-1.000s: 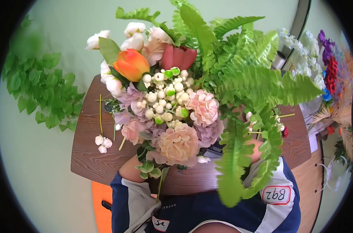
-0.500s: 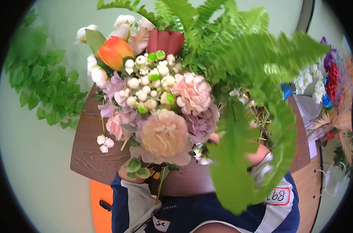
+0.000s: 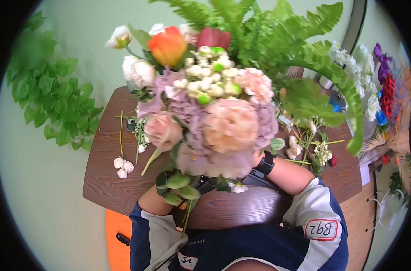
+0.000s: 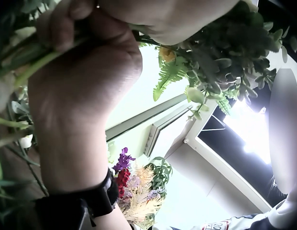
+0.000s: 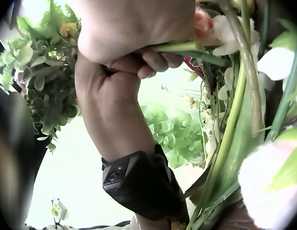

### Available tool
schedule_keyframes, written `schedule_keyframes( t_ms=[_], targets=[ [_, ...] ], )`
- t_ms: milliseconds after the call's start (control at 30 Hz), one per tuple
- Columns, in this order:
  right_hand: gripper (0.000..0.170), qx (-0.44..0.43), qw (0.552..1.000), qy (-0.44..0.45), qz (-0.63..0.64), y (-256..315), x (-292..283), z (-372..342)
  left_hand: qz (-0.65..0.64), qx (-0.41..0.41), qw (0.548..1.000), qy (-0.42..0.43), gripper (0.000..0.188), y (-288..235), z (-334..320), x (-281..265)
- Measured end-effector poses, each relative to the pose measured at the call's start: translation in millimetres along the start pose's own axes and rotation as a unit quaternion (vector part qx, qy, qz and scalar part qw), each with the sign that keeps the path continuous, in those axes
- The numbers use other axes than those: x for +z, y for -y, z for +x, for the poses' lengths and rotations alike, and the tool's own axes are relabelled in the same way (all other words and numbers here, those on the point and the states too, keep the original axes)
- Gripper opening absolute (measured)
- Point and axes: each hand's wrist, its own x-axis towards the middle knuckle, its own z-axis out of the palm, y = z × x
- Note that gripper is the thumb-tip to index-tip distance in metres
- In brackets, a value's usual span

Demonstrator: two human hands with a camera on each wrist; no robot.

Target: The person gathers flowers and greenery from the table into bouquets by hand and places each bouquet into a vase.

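A large bouquet (image 3: 214, 117) of pink, mauve and white flowers, an orange tulip (image 3: 168, 46) and long fern fronds (image 3: 277, 40) hides both hands in the head view. Below it, wrist straps show. In the left wrist view the right hand (image 4: 86, 72) curls its fingers round green stems (image 4: 40, 62), with the left hand (image 4: 167, 17) close above it. The right wrist view shows the left hand (image 5: 110, 91) beneath the right hand (image 5: 136, 28), overlapping at the stems (image 5: 179, 47); curled fingers lie against them.
On the wooden table (image 3: 106, 167) lie small pink blooms (image 3: 123, 166) at the left and cut sprigs (image 3: 322, 153) at the right. Leafy vines (image 3: 56, 99) hang at far left; red flowers (image 3: 386, 88) and other blooms stand at far right.
The bouquet moved left, then back right, and has turned; its long drooping frond swung away from the front to the right. The right forearm and strap now show beneath it.
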Motion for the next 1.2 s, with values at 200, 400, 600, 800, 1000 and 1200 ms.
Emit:
schedule_keyframes(
  t_ms=[200, 400, 600, 800, 1000, 1200],
  targets=[
    [0.041, 0.015, 1.000, 0.015, 0.017, -8, -23, -22, 0.015, 0.002, 1.000, 0.014, 0.018, 3, -2, 4],
    [0.040, 0.025, 0.998, 0.036, 0.036, -17, -29, -20, 0.031, 0.003, 0.999, 0.020, 0.018, 6, -5, 6],
    [0.040, 0.038, 0.996, 0.053, 0.056, -26, -45, -34, 0.047, 0.005, 0.998, 0.032, 0.018, 9, -8, 9],
    [0.040, 0.048, 0.994, 0.068, 0.066, -22, -42, -43, 0.058, 0.014, 0.997, 0.043, 0.018, 10, -5, 15],
    [0.040, 0.059, 0.991, 0.090, 0.085, -34, -45, -28, 0.072, 0.014, 0.996, 0.049, 0.018, 11, -10, 18],
    [0.040, 0.066, 0.986, 0.113, 0.101, -29, -36, -29, 0.087, 0.018, 0.995, 0.052, 0.018, 11, -13, 17]
  ],
)
